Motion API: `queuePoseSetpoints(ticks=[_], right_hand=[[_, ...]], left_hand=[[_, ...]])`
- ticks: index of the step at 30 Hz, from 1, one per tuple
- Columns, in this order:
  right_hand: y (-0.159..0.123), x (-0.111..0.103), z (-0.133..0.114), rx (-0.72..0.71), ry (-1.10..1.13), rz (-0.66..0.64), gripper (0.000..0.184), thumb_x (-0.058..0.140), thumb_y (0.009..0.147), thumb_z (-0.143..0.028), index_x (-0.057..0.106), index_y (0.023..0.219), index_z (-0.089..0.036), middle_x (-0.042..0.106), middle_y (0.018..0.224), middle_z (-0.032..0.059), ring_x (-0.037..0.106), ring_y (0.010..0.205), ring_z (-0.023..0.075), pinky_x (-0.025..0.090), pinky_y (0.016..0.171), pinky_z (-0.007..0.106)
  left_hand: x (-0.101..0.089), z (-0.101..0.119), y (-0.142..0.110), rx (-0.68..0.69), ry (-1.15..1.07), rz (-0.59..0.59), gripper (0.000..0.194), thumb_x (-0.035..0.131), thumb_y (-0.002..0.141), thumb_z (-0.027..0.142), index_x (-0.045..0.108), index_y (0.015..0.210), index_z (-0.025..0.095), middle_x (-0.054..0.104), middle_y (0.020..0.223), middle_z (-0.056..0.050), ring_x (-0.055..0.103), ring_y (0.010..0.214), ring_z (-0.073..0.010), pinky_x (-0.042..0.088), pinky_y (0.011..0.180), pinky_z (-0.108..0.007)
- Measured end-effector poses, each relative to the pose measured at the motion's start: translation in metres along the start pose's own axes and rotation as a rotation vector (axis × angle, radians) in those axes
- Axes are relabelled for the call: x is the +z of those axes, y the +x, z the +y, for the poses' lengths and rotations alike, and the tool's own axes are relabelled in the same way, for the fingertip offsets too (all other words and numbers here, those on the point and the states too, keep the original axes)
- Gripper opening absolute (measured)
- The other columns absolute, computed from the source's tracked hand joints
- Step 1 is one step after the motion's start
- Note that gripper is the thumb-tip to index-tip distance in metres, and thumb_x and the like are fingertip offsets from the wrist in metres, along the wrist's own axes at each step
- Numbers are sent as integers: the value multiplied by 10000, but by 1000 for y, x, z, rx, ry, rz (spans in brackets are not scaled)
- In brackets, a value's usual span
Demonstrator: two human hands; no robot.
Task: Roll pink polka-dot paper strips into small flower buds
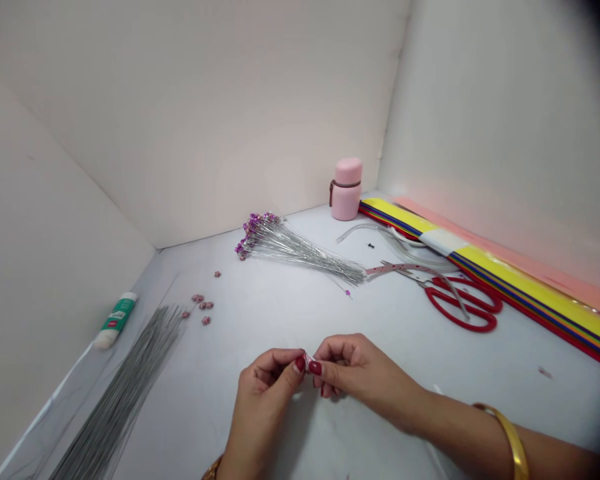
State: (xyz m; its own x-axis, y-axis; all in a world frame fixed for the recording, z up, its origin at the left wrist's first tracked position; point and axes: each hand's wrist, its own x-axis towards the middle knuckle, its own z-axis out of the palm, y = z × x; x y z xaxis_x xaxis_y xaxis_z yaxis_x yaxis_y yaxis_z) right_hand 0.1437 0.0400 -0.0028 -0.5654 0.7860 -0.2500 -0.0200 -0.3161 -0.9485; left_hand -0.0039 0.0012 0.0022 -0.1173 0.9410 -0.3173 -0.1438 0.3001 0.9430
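White walls [195,120], pale surface [290,313], glue tube [115,320] with unreadable green label; left hand [263,407] and right hand [355,367] fingers [300,364] pinched together on a pink strip [309,361].

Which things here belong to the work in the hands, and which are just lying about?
Belonging: left hand, right hand, pinched pink-and-white strip, purple-tipped wire stems, bare wire bundle, pink buds.
Lying about: pink flask, glue tube, red-handled scissors, coloured paper strips.

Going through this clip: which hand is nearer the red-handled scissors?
Right. The right hand is below and to the left of the red-handled scissors in the head view; the left hand is farther away, beyond the right hand on the same side.
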Motion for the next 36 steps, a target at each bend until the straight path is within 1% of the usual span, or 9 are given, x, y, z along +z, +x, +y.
queuePoseSetpoints(ticks=[2, 6, 13, 17, 21, 24, 29, 32, 36], right_hand=[[-1, 0, 0, -23, -70, -8, 186, 595, 712, -321, 585, 680, -138, 538, 575, -17, 486, 530, 89, 362, 520, 198], [-2, 0, 0, -36, -181, -19, 123, 562, 733, -260, 594, 707, -144, 541, 588, -13, 490, 562, 102, 371, 541, 205], [0, 0, 1, -29, -96, -42, 189, 543, 754, -315, 556, 700, -134, 531, 614, -12, 494, 525, 85, 371, 512, 195], [0, 0, 1, -41, -105, -54, 185, 534, 762, -304, 541, 688, -135, 521, 591, -17, 490, 529, 85, 376, 520, 195], [0, -1, 0, -40, -135, -78, 158, 505, 778, -277, 534, 705, -140, 521, 595, -18, 490, 527, 83, 382, 523, 196], [0, -3, -1, -90, -210, -65, 150, 471, 798, -250, 539, 713, -146, 515, 601, -18, 496, 549, 90, 390, 544, 200], [-1, -5, -4, -153, -326, -69, 146, 450, 805, -213, 550, 720, -149, 514, 597, -16, 492, 553, 96, 391, 542, 203], [-2, -4, -6, -178, -390, -70, 146, 449, 800, -193, 559, 716, -148, 516, 583, -14, 488, 546, 97, 388, 534, 201], [-2, -4, -7, -174, -359, -82, 148, 460, 799, -204, 562, 712, -141, 516, 577, -14, 487, 544, 95, 389, 535, 201]], left_hand=[[0, -2, 2, -32, -55, 27, 101, 646, 680, 228, 630, 737, 146, 649, 668, -17, 558, 602, -109, 422, 594, -204], [-1, -4, 5, -47, -83, 18, 117, 653, 680, 235, 623, 759, 155, 644, 663, -5, 557, 584, -97, 425, 585, -195], [-3, -4, 5, -14, 1, -80, 164, 623, 714, 258, 630, 818, 131, 656, 692, -38, 570, 637, -120, 432, 616, -212], [-2, -3, 6, -9, -19, -113, 173, 663, 672, 239, 628, 795, 123, 665, 687, -49, 578, 636, -130, 436, 627, -227], [-4, -2, 8, -49, -41, -74, 166, 684, 648, 232, 631, 763, 125, 662, 663, -44, 574, 617, -123, 432, 610, -218], [-5, -1, 8, -59, -62, -43, 193, 688, 646, 227, 631, 807, 135, 659, 691, -31, 564, 629, -105, 424, 615, -199], [-3, -4, 8, -94, -111, -62, 177, 683, 655, 222, 625, 792, 127, 650, 663, -25, 552, 601, -90, 411, 600, -187], [-4, -7, 9, -119, -137, -48, 179, 690, 646, 227, 621, 780, 130, 649, 651, -27, 550, 582, -90, 402, 577, -188], [-5, -8, 10, -120, -144, -53, 177, 698, 637, 226, 612, 766, 139, 641, 631, -19, 547, 569, -92, 398, 569, -194]])
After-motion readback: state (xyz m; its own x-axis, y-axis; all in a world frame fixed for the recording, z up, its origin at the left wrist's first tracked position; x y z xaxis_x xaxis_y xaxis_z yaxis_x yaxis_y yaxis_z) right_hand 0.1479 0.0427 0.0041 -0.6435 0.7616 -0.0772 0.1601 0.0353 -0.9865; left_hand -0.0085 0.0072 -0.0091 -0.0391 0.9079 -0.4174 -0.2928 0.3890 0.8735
